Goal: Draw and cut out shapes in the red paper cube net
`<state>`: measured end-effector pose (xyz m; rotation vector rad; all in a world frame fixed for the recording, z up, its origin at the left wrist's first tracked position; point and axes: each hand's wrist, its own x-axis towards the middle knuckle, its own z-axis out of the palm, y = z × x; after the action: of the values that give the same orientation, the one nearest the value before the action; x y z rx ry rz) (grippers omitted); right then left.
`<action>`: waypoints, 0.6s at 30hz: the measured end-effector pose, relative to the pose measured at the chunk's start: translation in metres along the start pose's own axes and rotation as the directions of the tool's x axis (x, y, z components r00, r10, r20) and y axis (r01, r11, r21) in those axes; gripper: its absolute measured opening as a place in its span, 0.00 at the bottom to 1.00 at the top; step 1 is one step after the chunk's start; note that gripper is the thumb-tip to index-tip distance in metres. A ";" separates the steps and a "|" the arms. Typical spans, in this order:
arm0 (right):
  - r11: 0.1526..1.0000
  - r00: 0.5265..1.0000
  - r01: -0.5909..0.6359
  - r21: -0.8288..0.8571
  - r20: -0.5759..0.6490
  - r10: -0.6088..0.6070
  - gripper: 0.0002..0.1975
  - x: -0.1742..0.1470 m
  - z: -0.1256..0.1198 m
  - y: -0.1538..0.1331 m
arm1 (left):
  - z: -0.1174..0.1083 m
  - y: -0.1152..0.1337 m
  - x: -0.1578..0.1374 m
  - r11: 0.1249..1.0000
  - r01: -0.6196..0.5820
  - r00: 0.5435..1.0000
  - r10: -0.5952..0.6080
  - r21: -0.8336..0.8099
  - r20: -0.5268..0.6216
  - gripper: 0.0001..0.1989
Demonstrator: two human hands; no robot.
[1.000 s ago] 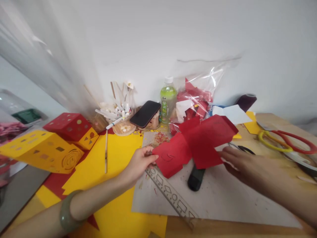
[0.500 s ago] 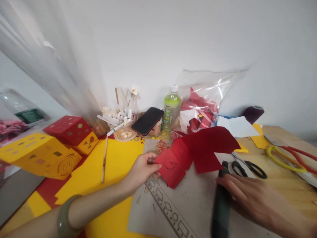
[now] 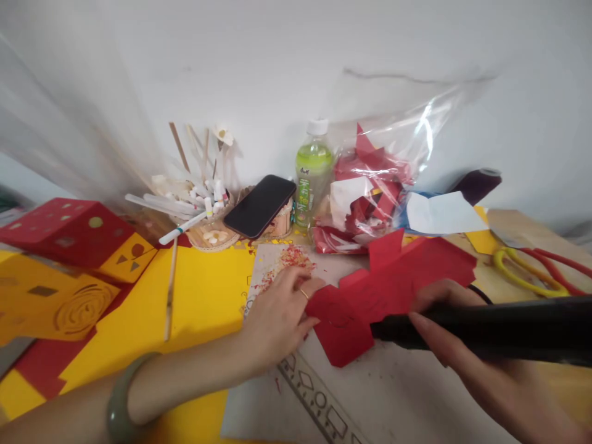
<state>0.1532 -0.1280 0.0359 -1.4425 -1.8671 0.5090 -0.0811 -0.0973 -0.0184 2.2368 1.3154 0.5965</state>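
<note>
A red paper cutout [image 3: 341,330] with flaps and pencilled lines rests on the grey board. My left hand [image 3: 284,311], with a ring and a bracelet, pinches its left edge between thumb and fingers. In my right hand [image 3: 448,320] is a long black tool [image 3: 509,330], its narrow end over the near right part of the cutout. Motion and darkness hide what kind of tool it is. Below the cutout lies a ruler with shape cut-outs [image 3: 314,394]. Red and yellow scraps [image 3: 293,256] are scattered above my left hand.
Yellow sheets [image 3: 208,283] and decorated red and yellow paper boxes [image 3: 69,234] are at the left. Behind stand a basket of pens [image 3: 203,234], a phone [image 3: 261,206], a green drink bottle [image 3: 314,169] and a plastic bag [image 3: 370,185]. Yellow-and-red-handled scissors [image 3: 527,277] lie right.
The black tool has swung from upright to nearly level, its tip now over the cutout. The cutout lies flatter, and my view has shifted. Black-handled scissors are now mostly hidden.
</note>
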 end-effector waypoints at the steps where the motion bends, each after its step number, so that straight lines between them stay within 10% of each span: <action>1: 1.000 1.000 0.002 -0.002 0.026 -0.002 0.08 0.004 0.004 -0.002 | 0.000 -0.003 -0.001 0.987 -0.118 0.993 0.116 0.110 0.022 0.18; 8: 1.000 0.966 0.019 -0.004 0.257 -0.017 0.08 0.013 0.018 0.004 | 0.004 -0.016 -0.006 0.835 -0.452 0.892 0.420 0.314 0.165 0.16; 15: 0.992 0.964 0.112 -0.055 0.248 -0.095 0.08 0.013 0.026 0.007 | 0.004 -0.012 -0.003 0.974 -0.190 0.973 0.170 0.123 0.159 0.13; 18: 0.976 0.968 0.161 -0.150 0.216 -0.126 0.07 0.011 0.028 0.012 | 0.004 -0.012 -0.003 0.941 -0.281 0.953 0.251 0.189 0.170 0.12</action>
<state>0.1393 -0.1109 0.0129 -1.3896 -2.2065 0.4540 -0.0886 -0.0950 -0.0292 2.6046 1.0540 0.3920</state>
